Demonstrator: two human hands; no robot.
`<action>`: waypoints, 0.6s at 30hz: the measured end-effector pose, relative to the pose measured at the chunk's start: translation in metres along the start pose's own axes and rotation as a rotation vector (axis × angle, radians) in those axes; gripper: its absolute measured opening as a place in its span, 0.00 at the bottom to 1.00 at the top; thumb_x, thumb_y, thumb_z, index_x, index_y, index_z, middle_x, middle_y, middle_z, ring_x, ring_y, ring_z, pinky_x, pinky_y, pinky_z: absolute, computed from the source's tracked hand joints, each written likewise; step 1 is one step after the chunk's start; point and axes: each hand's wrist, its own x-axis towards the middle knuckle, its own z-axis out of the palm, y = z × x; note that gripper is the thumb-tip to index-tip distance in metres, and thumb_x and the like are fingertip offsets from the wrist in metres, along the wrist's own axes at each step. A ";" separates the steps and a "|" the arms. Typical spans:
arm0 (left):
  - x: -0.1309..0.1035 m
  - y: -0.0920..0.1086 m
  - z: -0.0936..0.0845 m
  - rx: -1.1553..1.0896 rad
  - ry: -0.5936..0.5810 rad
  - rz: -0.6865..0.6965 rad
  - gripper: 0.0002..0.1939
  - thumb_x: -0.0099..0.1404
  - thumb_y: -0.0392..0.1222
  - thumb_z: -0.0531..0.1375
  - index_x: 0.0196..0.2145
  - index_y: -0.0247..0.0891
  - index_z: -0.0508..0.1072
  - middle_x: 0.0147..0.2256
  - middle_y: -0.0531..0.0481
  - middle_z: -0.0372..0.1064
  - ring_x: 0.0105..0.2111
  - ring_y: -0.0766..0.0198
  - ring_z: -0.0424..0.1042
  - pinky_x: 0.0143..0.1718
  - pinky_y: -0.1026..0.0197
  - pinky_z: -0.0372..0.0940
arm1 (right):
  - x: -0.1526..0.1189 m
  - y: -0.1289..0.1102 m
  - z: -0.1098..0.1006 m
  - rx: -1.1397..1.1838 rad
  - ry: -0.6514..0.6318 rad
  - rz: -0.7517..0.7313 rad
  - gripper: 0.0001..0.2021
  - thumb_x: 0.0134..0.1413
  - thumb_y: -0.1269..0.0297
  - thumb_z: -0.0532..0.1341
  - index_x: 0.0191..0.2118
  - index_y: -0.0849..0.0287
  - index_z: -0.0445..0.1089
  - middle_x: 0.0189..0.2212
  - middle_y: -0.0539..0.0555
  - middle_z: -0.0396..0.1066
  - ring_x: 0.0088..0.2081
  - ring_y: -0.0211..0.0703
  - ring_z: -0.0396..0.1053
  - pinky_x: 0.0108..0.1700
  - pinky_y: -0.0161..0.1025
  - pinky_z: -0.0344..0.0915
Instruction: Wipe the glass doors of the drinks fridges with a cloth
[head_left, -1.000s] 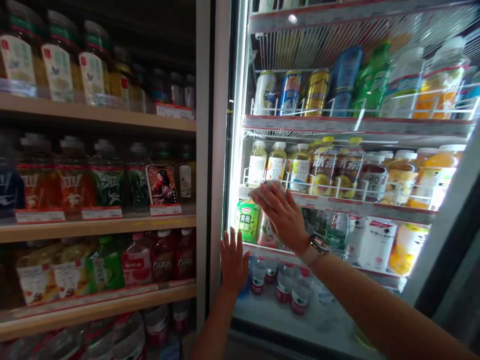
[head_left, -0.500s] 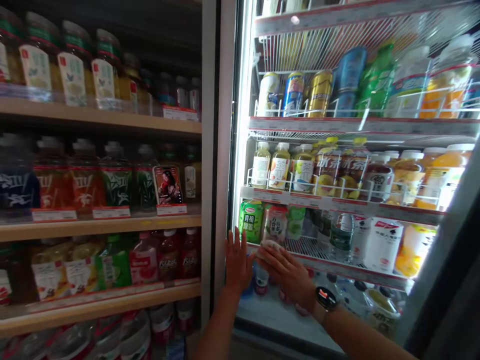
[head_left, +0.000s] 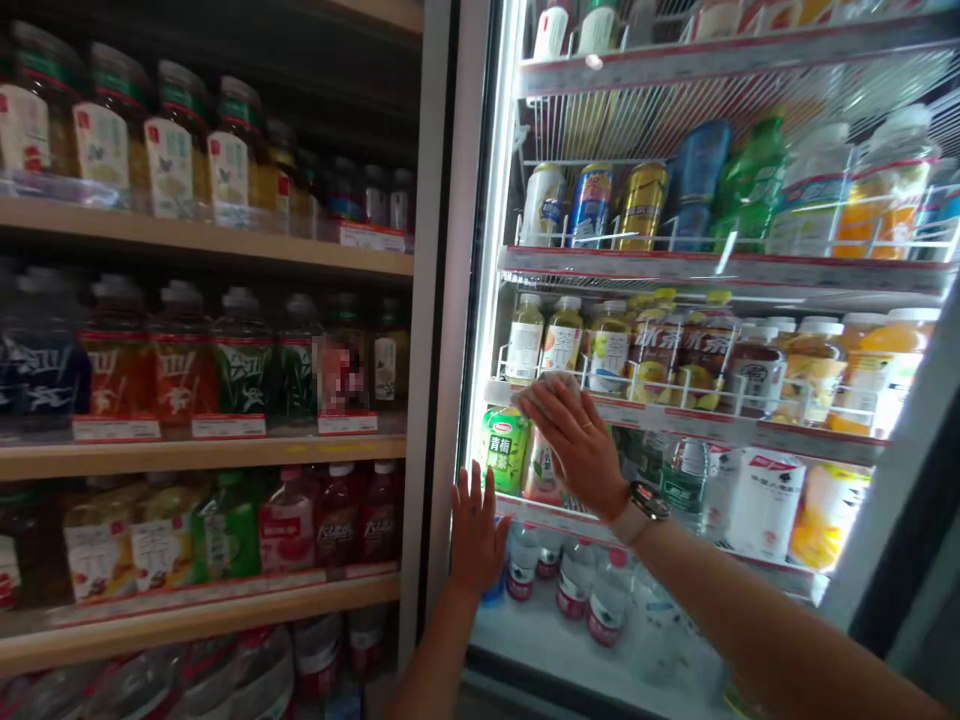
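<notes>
1. from where i stand, the right hand (head_left: 581, 440) lies flat, fingers outstretched, over a pale cloth (head_left: 556, 382).
2. that cloth sits before the front edge of a cooler shelf (head_left: 720, 426), near its left corner.
3. the left hand (head_left: 477, 535) is splayed at the cooler's left edge.

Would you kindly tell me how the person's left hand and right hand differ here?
The right hand lies over a pale cloth; the left hand shows nothing under its spread fingers.
The right hand is higher in the picture; the left hand is lower, nearer the wooden shelves.
A watch sits at the right hand's wrist, none at the left hand's.
Both are ungloved, backs toward the camera.
</notes>
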 end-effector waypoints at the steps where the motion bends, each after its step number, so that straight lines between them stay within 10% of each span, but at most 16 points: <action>1: 0.000 0.000 0.000 -0.009 -0.003 0.001 0.32 0.74 0.49 0.40 0.69 0.38 0.32 0.70 0.40 0.32 0.69 0.51 0.28 0.67 0.40 0.41 | -0.008 -0.006 0.003 0.007 -0.025 -0.026 0.32 0.62 0.74 0.51 0.69 0.53 0.45 0.67 0.52 0.53 0.70 0.47 0.44 0.69 0.53 0.47; 11: -0.001 -0.001 0.000 -0.046 0.006 0.006 0.32 0.74 0.50 0.41 0.69 0.38 0.32 0.70 0.40 0.33 0.69 0.51 0.30 0.67 0.40 0.41 | -0.137 -0.062 0.024 0.086 -0.184 -0.287 0.27 0.60 0.76 0.50 0.64 0.57 0.58 0.64 0.50 0.60 0.64 0.41 0.57 0.61 0.42 0.62; 18: 0.001 0.001 0.004 0.004 0.033 -0.008 0.33 0.73 0.44 0.45 0.69 0.39 0.32 0.70 0.40 0.31 0.69 0.50 0.30 0.67 0.39 0.42 | -0.083 -0.025 0.009 0.038 -0.132 -0.314 0.23 0.63 0.73 0.53 0.63 0.54 0.60 0.63 0.50 0.61 0.65 0.40 0.55 0.65 0.44 0.56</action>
